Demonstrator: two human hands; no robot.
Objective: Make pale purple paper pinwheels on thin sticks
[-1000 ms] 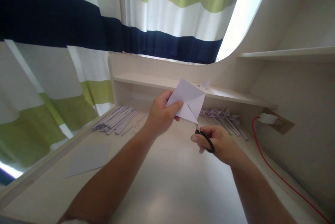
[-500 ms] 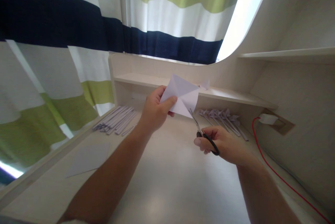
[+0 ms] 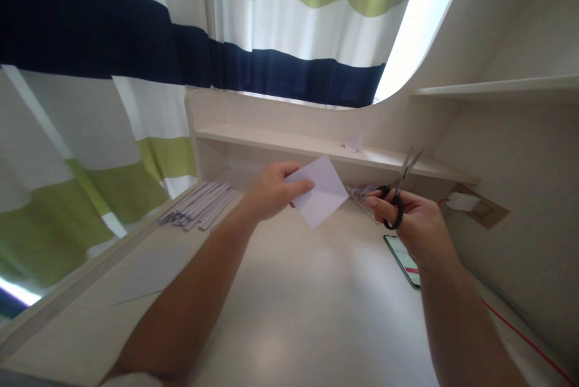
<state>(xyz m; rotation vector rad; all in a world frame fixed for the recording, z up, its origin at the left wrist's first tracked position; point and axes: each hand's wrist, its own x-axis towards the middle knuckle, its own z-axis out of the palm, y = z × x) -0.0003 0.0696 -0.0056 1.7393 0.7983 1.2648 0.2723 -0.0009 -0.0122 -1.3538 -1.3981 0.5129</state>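
My left hand pinches a creased square of white paper by its left corner, above the pale desk. My right hand grips black-handled scissors with the blades pointing up and to the right, slightly apart, well clear of the paper. Both hands hover above the desk's far middle.
A phone lies on the desk below my right hand. Paper strips lie at the far left, a flat sheet nearer left. Folded paper pieces sit behind the hands. A red cable runs along the right wall from a plug.
My right hand has pulled the scissors out of the paper and swung them up and to the right. My left hand lowered and tilted the paper. The phone has come into view.
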